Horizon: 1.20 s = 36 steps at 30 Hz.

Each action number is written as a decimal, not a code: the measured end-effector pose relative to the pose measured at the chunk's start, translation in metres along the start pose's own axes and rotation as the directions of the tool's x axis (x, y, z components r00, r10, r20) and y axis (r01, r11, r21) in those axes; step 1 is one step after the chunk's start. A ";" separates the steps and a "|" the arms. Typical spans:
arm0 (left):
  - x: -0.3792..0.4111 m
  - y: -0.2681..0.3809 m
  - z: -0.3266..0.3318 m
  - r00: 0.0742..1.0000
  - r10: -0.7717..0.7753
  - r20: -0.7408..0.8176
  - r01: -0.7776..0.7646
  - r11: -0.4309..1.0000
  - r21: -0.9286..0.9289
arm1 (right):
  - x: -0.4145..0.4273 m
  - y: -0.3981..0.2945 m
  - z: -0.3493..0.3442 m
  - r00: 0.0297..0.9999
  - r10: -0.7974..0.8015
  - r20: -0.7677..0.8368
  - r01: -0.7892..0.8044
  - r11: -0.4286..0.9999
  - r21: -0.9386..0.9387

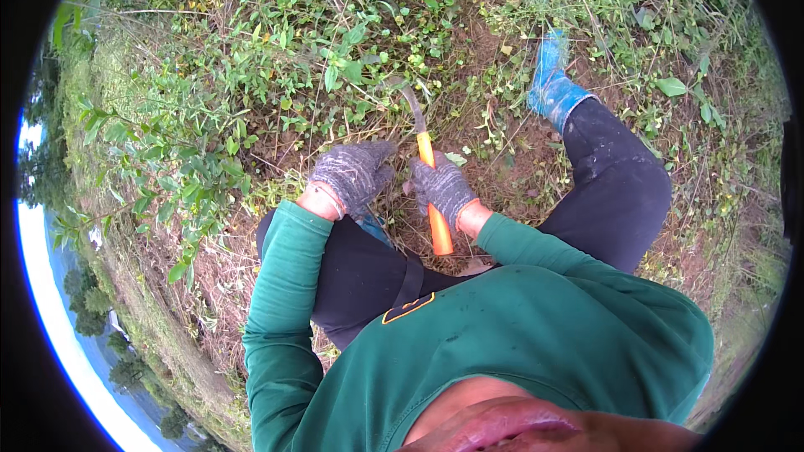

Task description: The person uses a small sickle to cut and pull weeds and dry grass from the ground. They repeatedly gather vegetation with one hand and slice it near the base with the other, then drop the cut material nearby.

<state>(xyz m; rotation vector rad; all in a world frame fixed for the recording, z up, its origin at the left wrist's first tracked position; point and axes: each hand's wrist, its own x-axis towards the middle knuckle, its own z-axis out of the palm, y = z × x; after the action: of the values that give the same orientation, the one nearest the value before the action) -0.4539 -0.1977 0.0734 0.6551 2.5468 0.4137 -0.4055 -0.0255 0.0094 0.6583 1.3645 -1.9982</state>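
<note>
My right hand [445, 187], in a grey knit glove, is closed around the orange handle [441, 235] of a sickle. Its curved, dull metal blade [412, 105] points away from me and bends left among low weeds [370, 91]. My left hand [353, 176], gloved alike, is just left of the handle, apart from it, over stems and bare soil. Its fingers are partly curled and their undersides are hidden, so whether anything is in them cannot be told.
A leafy shrub [182, 182] grows at my left. My right foot, in a blue boot [556, 85], is planted among weeds at the upper right. Part of another blue boot [375, 229] shows under my left wrist. Reddish soil [521, 166] with dry litter lies between my legs.
</note>
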 end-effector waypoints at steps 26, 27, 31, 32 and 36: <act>0.099 -0.012 0.007 0.951 -0.310 0.008 0.285 0.886 0.366 | 0.055 0.024 -0.078 0.859 -0.431 -0.276 0.231 0.807 -0.543; 0.103 -0.020 0.013 0.946 -0.323 -0.003 0.303 0.886 0.351 | 0.060 0.023 -0.083 0.810 -0.479 -0.339 0.195 0.765 -0.614; 0.122 -0.015 0.013 0.969 -0.246 -0.005 0.223 0.870 0.440 | 0.122 0.033 -0.127 0.775 -0.453 -0.440 0.066 0.751 -0.657; 0.125 -0.012 0.010 0.972 -0.237 -0.003 0.214 0.874 0.436 | 0.135 0.033 -0.130 0.773 -0.466 -0.431 0.048 0.720 -0.693; 0.126 0.002 0.002 0.964 -0.258 -0.055 0.264 0.929 0.259 | 0.163 0.037 -0.125 0.775 -0.470 -0.423 -0.090 0.580 -0.809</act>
<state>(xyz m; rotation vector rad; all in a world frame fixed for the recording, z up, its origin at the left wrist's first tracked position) -0.5493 -0.1304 0.0262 0.3925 2.6850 -0.0126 -0.4821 0.0469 -0.1706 0.7273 2.6075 -1.0428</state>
